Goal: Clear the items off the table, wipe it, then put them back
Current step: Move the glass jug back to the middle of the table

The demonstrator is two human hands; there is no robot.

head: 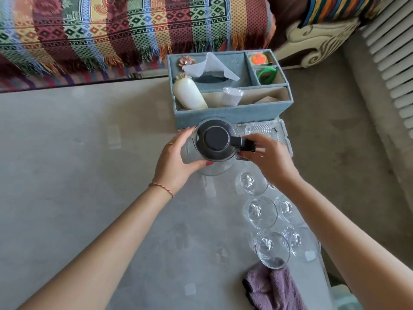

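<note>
A clear glass jug with a dark lid [215, 139] stands on the glass table [89, 175], just in front of a blue organiser box [232, 114]. My left hand [176, 162] curls round the jug's left side. My right hand [268, 159] grips its dark handle on the right. Several clear drinking glasses [260, 212] stand in two rows along the table's right side, near my right forearm. A purple cloth [274, 287] lies at the table's near right corner.
The organiser holds tissues [211, 66], a white bottle [188, 93] and small items. A clear glass tray [268, 130] sits behind my right hand. A sofa with a patterned throw [111, 30] runs along the far side. Carpet lies to the right.
</note>
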